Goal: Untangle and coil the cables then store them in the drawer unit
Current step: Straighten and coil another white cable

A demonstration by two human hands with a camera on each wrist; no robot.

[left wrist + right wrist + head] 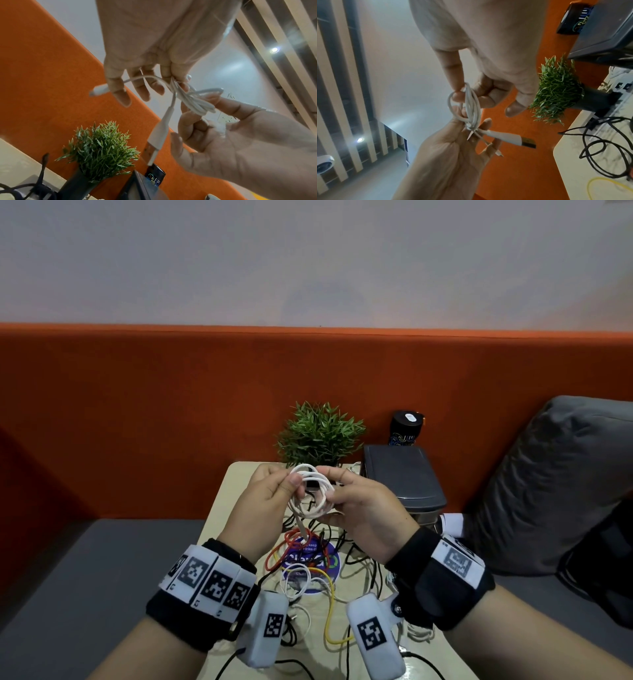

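Observation:
A white USB cable point(310, 491), wound into a small coil, is held up above the table between both hands. My left hand point(291, 487) pinches the coil's left side, thumb on top. From the right, my right hand point(334, 495) pinches the other side. In the left wrist view the coil point(195, 101) shows its USB plug point(159, 135) hanging down loose. A tangle of red, yellow, white and black cables point(308, 563) lies on the beige table point(233, 498) below. The dark grey drawer unit point(400, 477) stands at the table's back right, behind my right hand.
A small potted plant point(318, 433) stands at the back of the table, with a black can point(406, 428) behind the drawer unit. An orange padded wall runs behind. A grey cushion point(548, 474) lies on the seat to the right.

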